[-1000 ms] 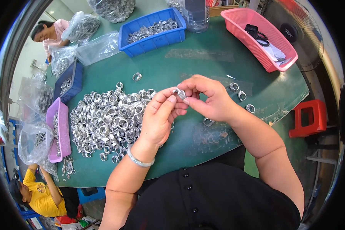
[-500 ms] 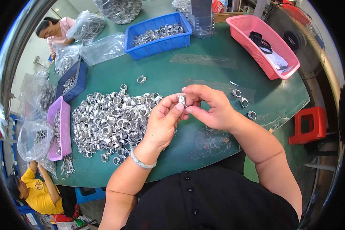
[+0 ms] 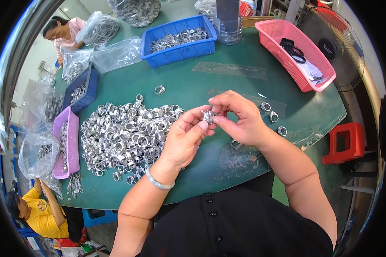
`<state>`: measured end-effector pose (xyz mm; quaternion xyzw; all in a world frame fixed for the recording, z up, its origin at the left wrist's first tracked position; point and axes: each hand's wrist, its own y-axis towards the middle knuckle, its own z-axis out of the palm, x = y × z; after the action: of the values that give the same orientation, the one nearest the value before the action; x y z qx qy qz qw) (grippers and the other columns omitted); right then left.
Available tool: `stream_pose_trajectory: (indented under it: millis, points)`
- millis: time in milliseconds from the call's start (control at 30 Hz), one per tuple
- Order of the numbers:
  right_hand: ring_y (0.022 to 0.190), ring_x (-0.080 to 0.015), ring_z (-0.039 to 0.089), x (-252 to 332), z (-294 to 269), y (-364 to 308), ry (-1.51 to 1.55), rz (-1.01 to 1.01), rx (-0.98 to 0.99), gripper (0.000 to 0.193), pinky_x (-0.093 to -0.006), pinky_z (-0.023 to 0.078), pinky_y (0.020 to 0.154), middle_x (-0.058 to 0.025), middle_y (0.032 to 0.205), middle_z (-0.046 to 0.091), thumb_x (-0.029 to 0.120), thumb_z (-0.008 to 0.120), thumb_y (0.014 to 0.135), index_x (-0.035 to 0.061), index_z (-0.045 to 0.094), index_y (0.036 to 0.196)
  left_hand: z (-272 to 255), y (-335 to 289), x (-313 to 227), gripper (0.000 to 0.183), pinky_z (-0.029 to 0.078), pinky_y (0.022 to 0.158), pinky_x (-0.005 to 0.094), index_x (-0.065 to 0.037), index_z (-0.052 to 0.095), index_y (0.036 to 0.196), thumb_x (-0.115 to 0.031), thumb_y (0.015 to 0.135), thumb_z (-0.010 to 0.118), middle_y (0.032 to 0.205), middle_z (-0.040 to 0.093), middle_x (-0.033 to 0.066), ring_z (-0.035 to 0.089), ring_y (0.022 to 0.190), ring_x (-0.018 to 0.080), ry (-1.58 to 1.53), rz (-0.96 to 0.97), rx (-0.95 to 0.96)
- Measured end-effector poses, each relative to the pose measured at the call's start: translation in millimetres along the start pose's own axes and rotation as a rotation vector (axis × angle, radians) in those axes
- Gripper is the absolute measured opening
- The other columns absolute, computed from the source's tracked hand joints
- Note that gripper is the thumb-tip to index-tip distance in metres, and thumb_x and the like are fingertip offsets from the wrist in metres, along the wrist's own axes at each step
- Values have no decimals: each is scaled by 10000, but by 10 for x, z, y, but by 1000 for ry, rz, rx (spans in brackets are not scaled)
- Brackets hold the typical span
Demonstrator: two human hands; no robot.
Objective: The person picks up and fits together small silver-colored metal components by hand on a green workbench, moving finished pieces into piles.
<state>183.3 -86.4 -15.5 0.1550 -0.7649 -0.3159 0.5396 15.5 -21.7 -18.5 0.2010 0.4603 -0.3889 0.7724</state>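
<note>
My left hand [image 3: 185, 139] pinches a small silvery metal ring [image 3: 208, 116] between thumb and fingers, above the table. My right hand [image 3: 239, 118] meets it from the right, thumb and fingertips closed on the same ring. Part of the ring hides behind the fingers. A large heap of similar metal rings [image 3: 124, 135] lies just left of my left hand. One loose ring [image 3: 159, 90] rests beyond the heap. To the right of my right hand lie several single rings [image 3: 273, 116], and another ring [image 3: 235, 144] sits just below that hand.
On the green table [image 3: 193, 184] stand a blue bin [image 3: 180, 54] of rings, a darker blue bin [image 3: 86, 97], a purple basket [image 3: 73, 141] and a pink basket [image 3: 283, 53]. Two people work at the left. A fan [image 3: 330, 47] and a red stool [image 3: 345, 143] are at right.
The ring has been turned between my fingers, and both hands have shifted slightly to the right. The ring below my right hand now shows more.
</note>
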Motion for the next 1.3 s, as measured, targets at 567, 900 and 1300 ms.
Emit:
stream_pose_trajectory:
  millis: [567,900,1300]
  points:
    - [838,-144,634,-2,-23,-30,95,59,29,302,-258,514,719,-90,963,630,-105,554,823,-30,561,1116,-141,51,28,329,488,802,283,-2,484,1277,-157,989,438,1068,594,59,581,903,155,-324,-147,78]
    - [901,-173,658,23,-56,-17,47,118,30,264,-258,518,715,-100,977,619,-90,528,844,-28,570,1097,-171,59,21,342,511,756,281,27,486,1255,-184,1001,395,1031,632,118,623,851,166,-504,-212,115]
    - [763,-126,609,-25,-53,-21,31,131,12,214,-245,488,664,-83,923,618,-43,575,855,-13,592,1067,-35,30,-40,288,487,746,256,-10,534,1193,-138,934,542,997,604,73,590,851,139,-131,-14,-43]
